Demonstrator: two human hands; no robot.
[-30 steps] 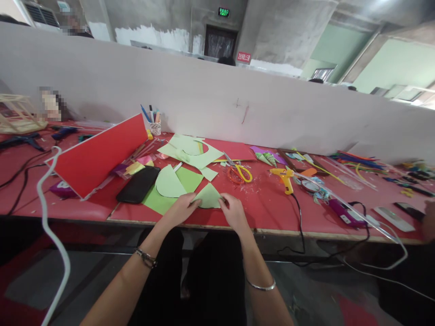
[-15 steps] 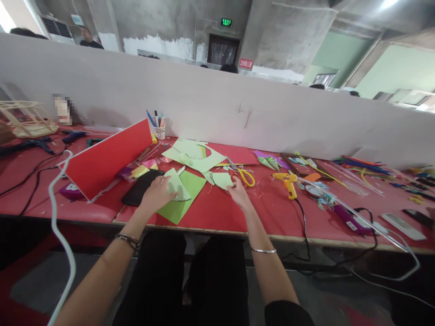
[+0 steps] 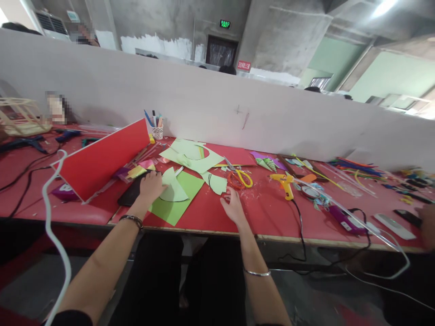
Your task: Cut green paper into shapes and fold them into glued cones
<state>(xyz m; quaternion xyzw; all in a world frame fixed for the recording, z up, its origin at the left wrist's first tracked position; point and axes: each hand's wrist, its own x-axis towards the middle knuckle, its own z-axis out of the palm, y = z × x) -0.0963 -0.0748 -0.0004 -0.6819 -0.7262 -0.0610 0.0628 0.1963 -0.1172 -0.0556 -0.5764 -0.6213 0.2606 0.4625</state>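
Observation:
My left hand (image 3: pixel 152 184) lies over the edge of a flat black object (image 3: pixel 132 190), fingers apart, its thumb beside a pale green cut paper piece (image 3: pixel 175 188). That piece rests on a brighter green paper sheet (image 3: pixel 178 213). My right hand (image 3: pixel 233 204) hovers low over the red table, fingers loosely spread and nothing visible in them. Just beyond its fingertips lies a small pale green paper piece with black curved lines (image 3: pixel 217 183). Scissors with orange and yellow handles (image 3: pixel 243 178) lie behind it. Further back is a pale green sheet with a round cut-out (image 3: pixel 173 158).
A red board (image 3: pixel 108 158) leans at the left, with a pen holder (image 3: pixel 157 131) behind it. On the right are a yellow glue gun (image 3: pixel 284 183) with a black cord, a purple box (image 3: pixel 346 219) and a white device (image 3: pixel 394 226). Another person's hand (image 3: pixel 427 222) shows at the far right.
My left hand has moved left off the pale green piece. My right hand has drawn back slightly toward the table's front, off the lined piece. Another person's hand has appeared at the far right.

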